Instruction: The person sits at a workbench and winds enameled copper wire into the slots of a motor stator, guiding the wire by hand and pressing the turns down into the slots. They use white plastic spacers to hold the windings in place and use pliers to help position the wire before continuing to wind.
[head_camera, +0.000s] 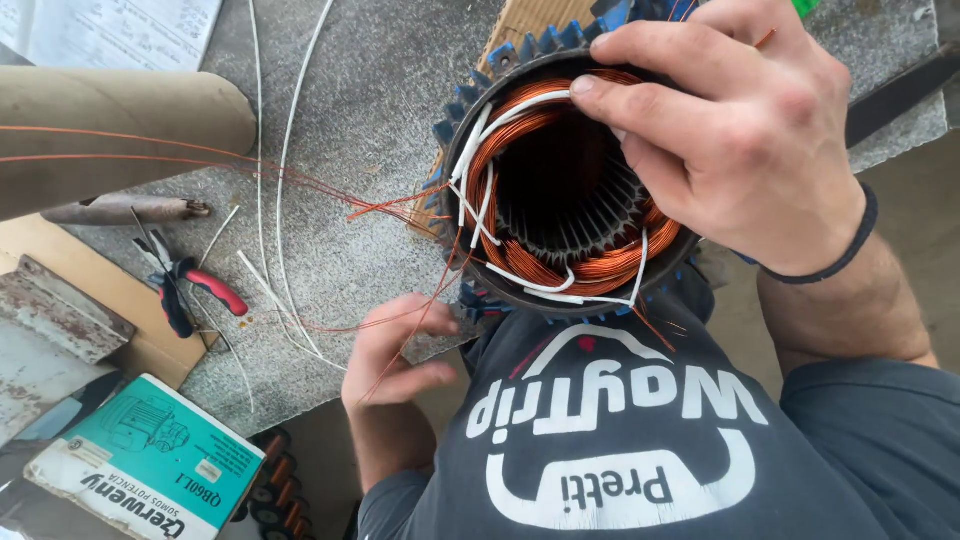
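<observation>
Here is the round dark metal motor stator (575, 215), packed with shiny copper windings and white insulating sleeves, sitting at the near edge of the grey stone table (370, 120) and pressed close against the person's dark printed shirt (620, 430). The right hand (745, 130) drapes over the stator's upper right rim, fingers curled and reaching into the bore, the index fingertip pressing a white sleeve (520, 108) against the copper coil; its grip is partly closed on the windings rather than clamped around anything loose. A thin black band (845, 250) circles that wrist. Down at the lower left of the stator, the left hand (400, 350) sits at the table's edge, fingers loosely curled, with thin copper wire strands (400, 205) running past them; whether they pinch the wire I cannot tell. Those strands stretch away to the left across the table. Farther left lie red-handled pliers (195, 290), loose white sleeving tubes (270, 180), a tan cardboard tube (110, 130), and a teal printed box (150, 455) near the bottom corner.
</observation>
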